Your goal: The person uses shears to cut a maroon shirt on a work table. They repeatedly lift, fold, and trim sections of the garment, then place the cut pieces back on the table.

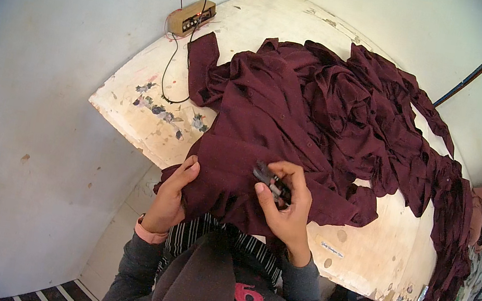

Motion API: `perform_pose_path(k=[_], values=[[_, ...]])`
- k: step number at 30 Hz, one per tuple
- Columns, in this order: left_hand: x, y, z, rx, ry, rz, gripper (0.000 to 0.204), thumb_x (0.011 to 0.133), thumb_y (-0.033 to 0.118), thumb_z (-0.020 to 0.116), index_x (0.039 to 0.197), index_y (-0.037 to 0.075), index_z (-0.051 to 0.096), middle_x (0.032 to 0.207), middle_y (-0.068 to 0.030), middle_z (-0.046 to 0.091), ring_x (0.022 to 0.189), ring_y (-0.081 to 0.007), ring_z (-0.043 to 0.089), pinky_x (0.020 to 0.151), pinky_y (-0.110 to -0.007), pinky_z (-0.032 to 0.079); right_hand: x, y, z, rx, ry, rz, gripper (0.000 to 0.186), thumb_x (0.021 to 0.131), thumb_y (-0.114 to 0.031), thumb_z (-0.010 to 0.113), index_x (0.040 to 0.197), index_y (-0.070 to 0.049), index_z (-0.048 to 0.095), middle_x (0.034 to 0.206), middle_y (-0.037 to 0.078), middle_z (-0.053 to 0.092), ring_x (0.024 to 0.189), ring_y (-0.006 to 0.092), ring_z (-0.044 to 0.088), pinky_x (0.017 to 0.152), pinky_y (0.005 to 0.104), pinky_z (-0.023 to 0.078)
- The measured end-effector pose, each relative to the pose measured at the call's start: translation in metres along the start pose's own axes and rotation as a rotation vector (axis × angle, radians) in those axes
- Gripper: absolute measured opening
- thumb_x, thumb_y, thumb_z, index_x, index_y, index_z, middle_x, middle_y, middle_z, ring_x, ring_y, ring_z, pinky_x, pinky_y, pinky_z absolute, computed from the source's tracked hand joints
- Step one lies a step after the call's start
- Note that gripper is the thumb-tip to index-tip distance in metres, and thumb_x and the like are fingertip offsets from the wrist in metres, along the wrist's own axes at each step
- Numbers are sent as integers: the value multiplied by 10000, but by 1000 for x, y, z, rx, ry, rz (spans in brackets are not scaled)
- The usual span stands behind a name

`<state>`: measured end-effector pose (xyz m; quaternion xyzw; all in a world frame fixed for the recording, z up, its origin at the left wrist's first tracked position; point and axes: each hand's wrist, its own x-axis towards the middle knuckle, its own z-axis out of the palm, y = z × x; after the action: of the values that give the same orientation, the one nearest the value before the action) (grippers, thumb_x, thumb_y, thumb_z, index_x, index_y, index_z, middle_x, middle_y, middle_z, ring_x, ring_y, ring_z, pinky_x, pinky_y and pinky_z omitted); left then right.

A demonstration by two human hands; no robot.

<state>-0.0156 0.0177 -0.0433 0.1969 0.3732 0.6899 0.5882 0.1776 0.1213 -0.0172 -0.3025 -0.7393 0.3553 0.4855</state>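
A maroon shirt with small buttons along its front lies spread toward me over the near table edge. My left hand grips its near left part, thumb on top and the other fingers under the cloth. In my right hand is a small black tool with a greyish part, probably thread snips; its exact shape is blurred and partly covered by my fingers. That hand is just above the cloth, right of my left hand. Whether the tool touches the shirt I cannot tell.
More maroon garments are heaped across the worn pale table and hang off its right side. A brown box with knobs stands at the far left, its black cable looping over the tabletop. White walls close in the left and back.
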Motion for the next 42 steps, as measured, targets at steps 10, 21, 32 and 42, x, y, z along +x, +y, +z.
perform_pose_path(k=[10, 21, 32, 42], values=[[5, -2, 7, -157, -50, -21, 511, 1106, 280, 386, 1544, 18, 374, 1537, -135, 477, 1386, -270, 495, 1174, -427, 386, -12, 13, 4, -33, 43, -12, 234, 827, -165, 821, 1000, -85, 684, 841, 83, 707, 669, 220, 661, 615, 322, 491], [10, -13, -7, -393, -145, -150, 472, 1105, 282, 434, 1493, 13, 420, 1476, -148, 539, 1322, -266, 566, 1124, -440, 469, -13, 8, 7, -372, -98, -380, 374, 603, -85, 764, 973, -128, 727, 735, -8, 645, 565, 167, 561, 545, 330, 339], [11, -15, -3, -533, -153, -121, 497, 1113, 283, 392, 1518, -4, 379, 1500, -170, 511, 1345, -288, 544, 1154, -454, 438, -27, 8, -3, -226, -7, -174, 230, 800, -174, 840, 975, -80, 723, 815, 54, 718, 643, 207, 636, 592, 325, 393], [15, -18, -4, -625, -217, -168, 473, 1113, 267, 375, 1490, -16, 415, 1477, -183, 529, 1328, -307, 555, 1147, -482, 441, -26, 14, 5, -308, 47, -257, 194, 786, -166, 846, 928, -85, 740, 852, 53, 750, 680, 198, 672, 586, 313, 386]])
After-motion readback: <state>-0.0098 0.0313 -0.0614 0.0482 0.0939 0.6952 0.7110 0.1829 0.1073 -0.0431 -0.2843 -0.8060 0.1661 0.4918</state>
